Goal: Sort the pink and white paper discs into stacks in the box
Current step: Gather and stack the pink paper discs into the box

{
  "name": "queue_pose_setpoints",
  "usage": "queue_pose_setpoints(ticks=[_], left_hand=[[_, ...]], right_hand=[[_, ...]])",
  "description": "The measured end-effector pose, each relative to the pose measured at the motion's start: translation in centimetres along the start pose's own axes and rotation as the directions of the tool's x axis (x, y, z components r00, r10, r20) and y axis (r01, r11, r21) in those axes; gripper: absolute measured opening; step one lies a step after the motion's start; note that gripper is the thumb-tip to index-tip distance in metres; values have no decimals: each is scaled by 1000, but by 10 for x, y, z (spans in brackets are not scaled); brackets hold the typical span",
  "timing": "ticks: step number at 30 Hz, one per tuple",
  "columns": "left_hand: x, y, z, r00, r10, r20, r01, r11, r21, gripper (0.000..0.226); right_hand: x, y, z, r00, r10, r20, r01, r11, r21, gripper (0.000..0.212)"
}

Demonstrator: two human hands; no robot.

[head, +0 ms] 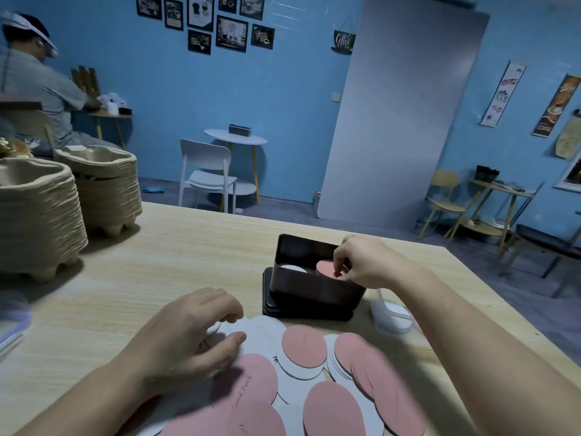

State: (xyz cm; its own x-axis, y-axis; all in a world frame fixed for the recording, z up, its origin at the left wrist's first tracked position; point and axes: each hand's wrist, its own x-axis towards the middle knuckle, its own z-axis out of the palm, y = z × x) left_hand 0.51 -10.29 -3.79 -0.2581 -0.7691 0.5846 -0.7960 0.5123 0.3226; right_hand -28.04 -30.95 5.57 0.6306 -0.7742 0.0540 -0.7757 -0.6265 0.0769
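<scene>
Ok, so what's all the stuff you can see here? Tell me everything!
table: one, light wood, under everything
box: one, black, middle of table
pink stack: one, pink, right side inside box
white stack: one, white, left side inside box
pink discs: several, pink, loose pile at the near edge
white discs: several, white, mixed into the same pile
white holder: one, white, right of box
pulp trays: two tall stacks, beige, table's left
chair: one, white, beyond the table
other person: one, seated far left
left grip: bare hand, pinching a white disc's edge
right grip: bare hand, pinching the top pink disc in the box
</scene>
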Motion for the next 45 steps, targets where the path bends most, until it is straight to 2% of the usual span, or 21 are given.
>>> queue_pose_setpoints(ticks=[3, 6, 9, 12, 15, 17, 21, 24, 28, 33, 38, 45], left_hand=[[-1, 1, -4, 1000, -12, -13, 11, 1000, -19, 14], [-2, -1, -10, 1000, -25, -15, 24, 999, -21, 13], [-1, -3, -19, 999, -43, -8, 42, 999, -26, 11], [-3, -6, -27, 997, -71, -1, 71, 997, -34, 12], [-8, -10, -33, 995, -103, 14, 103, 994, -36, 12], [-13, -12, -34, 992, -125, 12, 125, 991, -44, 12], [-23, -11, -27, 984, -178, 2, 177, 981, -79, 12], [-22, -5, -22, 984, -172, 56, 176, 981, -85, 14], [-14, 8, -14, 983, -84, 165, 95, 994, -59, 15], [-11, 18, -8, 968, -20, 251, 26, 999, -23, 25], [-13, 18, -6, 960, -6, 279, 1, 1000, 18, 40], [-12, 13, -4, 959, -58, 277, 60, 998, 0, 30]], right_hand=[[2, -2, 1, 1000, -3, -6, 4, 1000, 9, 20], [-4, -5, -7, 999, 30, -19, -28, 990, 141, 25], [-13, -12, -17, 993, 28, -111, 0, 969, 247, 24], [-26, -28, -20, 962, -72, -265, 160, 931, 328, 14], [-46, -54, -14, 882, -235, -408, 379, 869, 317, 13], [-59, -67, 0, 836, -315, -450, 476, 825, 306, 11], [-78, -70, 33, 840, -403, -362, 524, 774, 354, 7], [-86, -60, 51, 867, -425, -260, 495, 798, 345, 21], [-91, -49, 58, 888, -422, -183, 460, 831, 313, 44], [-91, -44, 63, 913, -388, -127, 408, 863, 299, 55], [-91, -50, 62, 920, -367, -135, 391, 866, 311, 55], [-90, -60, 62, 896, -394, -205, 444, 815, 373, 46]])
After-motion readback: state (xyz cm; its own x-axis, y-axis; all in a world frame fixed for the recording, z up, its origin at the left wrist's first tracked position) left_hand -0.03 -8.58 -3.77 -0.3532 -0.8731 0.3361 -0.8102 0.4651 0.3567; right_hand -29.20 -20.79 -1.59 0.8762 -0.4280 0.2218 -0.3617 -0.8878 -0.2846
